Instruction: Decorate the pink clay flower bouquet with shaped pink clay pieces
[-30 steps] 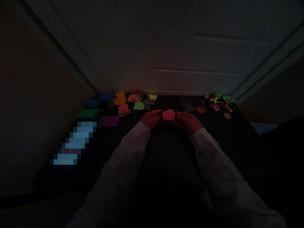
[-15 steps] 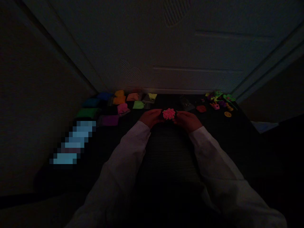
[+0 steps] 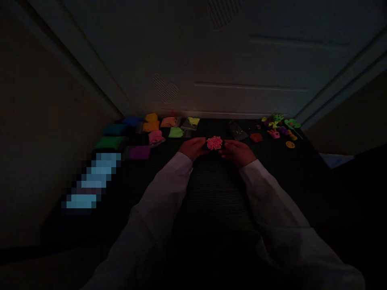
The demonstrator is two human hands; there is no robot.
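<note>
Between my two hands is a bright pink clay flower (image 3: 214, 143) with a ruffled, many-petalled face and hints of green at its rim. My left hand (image 3: 194, 148) grips it from the left, fingers curled in. From the right, my right hand (image 3: 238, 152) pinches its other edge with thumb and fingers. The flower is held above the dark table (image 3: 220, 193). Dim light hides the undersides of the fingers and the back of the flower.
Packets of coloured clay, among them a purple packet (image 3: 139, 152) and a green packet (image 3: 110, 142), lie left. Small clay figures (image 3: 274, 134), a yellow disc (image 3: 290, 144) and a red lump (image 3: 256, 137) sit right. A blurred bright screen (image 3: 98, 177) stands left; a pale panel (image 3: 181, 52) rises behind.
The view has shifted very slightly. Both hands still hold the pink flower in almost the same spot, with its face tilted a little differently.
</note>
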